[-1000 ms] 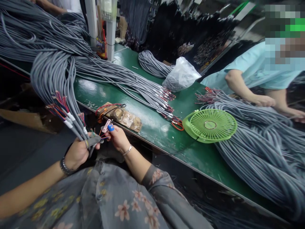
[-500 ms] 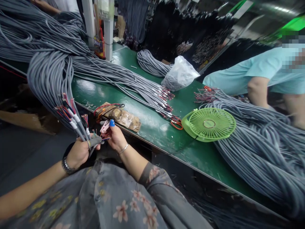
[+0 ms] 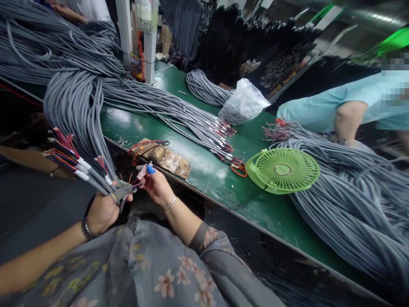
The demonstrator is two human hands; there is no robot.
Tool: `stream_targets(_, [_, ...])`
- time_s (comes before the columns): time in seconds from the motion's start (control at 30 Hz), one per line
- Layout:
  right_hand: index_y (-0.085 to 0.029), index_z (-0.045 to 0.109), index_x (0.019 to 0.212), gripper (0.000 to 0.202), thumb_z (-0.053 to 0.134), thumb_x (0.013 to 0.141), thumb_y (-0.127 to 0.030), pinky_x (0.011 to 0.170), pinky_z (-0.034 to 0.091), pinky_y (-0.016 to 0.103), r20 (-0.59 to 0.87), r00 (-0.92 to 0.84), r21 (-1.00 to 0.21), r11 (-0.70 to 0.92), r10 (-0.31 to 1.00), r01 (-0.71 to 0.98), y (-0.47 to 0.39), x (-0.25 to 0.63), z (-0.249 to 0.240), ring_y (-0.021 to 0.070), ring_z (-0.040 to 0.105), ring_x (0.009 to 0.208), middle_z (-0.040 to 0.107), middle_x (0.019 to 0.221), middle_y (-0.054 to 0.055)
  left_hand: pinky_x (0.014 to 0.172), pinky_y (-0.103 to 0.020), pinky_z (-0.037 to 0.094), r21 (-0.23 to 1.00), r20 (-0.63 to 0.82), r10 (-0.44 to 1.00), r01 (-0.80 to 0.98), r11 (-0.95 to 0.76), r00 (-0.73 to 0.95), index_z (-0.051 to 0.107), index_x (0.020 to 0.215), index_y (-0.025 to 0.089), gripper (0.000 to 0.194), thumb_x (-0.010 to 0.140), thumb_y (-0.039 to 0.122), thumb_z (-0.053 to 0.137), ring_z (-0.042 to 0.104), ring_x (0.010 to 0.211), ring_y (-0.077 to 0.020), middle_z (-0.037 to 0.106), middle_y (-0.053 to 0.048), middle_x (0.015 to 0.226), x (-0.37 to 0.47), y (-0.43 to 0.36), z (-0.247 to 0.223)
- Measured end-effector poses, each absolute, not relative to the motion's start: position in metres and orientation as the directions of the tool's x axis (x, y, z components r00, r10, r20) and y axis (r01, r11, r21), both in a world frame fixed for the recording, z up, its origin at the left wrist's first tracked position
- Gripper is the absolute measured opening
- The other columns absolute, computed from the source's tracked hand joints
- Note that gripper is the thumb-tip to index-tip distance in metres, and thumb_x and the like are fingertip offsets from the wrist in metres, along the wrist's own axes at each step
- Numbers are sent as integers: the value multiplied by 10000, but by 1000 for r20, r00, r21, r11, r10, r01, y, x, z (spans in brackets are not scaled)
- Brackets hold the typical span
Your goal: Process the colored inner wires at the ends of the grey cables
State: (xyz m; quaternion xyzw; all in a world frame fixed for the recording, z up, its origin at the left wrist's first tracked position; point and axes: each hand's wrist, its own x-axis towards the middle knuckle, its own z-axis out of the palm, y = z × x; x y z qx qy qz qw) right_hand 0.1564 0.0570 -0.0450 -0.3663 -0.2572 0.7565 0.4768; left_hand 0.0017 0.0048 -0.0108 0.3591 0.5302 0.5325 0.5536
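My left hand is wrapped round several grey cables, whose white-banded ends fan out to the left with coloured wires showing. Grey covering sits on one of its fingers. Close by on the right, my right hand, with a blue cap on the thumb, pinches a small pinkish clip beside thin coloured wires at the left fingertips. Just beyond the hands, a wrapped brown block with red and black leads lies at the table edge.
The green table carries long bundles of grey cable, a clear plastic bag and a green fan. More cables spread over the right side. A person in light blue is beyond the table, and another person's arm shows at top left.
The held cable ends have swung left and spread away from the hanging bundle. My left hand has shifted slightly left and down. The whole view has moved a little.
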Motion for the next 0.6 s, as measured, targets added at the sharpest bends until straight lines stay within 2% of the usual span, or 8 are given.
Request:
stream_targets(0.17, [-220, 739, 897, 503, 867, 949, -703, 658, 574, 258, -352, -280, -702, -450, 893, -552, 58, 156, -47, 149, 600, 686, 674, 768, -4, 589, -318, 531, 957, -215, 961, -234, 172, -173, 730, 555, 261, 209, 532, 388, 894, 618, 531, -177, 668, 17, 510, 8, 10, -10])
stream_targets(0.3, [-229, 758, 916, 431, 890, 952, -638, 741, 607, 300, -369, -274, -647, -457, 888, -610, 61, 154, -47, 186, 667, 777, 722, 817, 16, 590, -317, 550, 955, -232, 958, -225, 191, -168, 721, 542, 248, 237, 519, 391, 910, 611, 530, -171, 658, 17, 514, 10, 13, -11])
stream_targets(0.47, [-231, 761, 890, 371, 891, 975, -568, 768, 607, 302, -370, -238, -643, -433, 898, -632, 61, 149, -48, 195, 692, 815, 749, 844, 26, 591, -304, 539, 963, -227, 962, -184, 198, -154, 728, 531, 249, 298, 509, 414, 976, 619, 542, -169, 668, 6, 523, 11, 13, -12])
stream_targets(0.6, [-221, 767, 915, 449, 820, 1013, -655, 725, 608, 287, -359, -279, -653, -453, 891, -606, 58, 152, -49, 176, 672, 758, 753, 854, 30, 630, -314, 549, 971, -207, 969, -152, 186, -132, 725, 502, 257, 310, 530, 436, 977, 628, 550, -176, 674, -1, 511, 7, 10, -13])
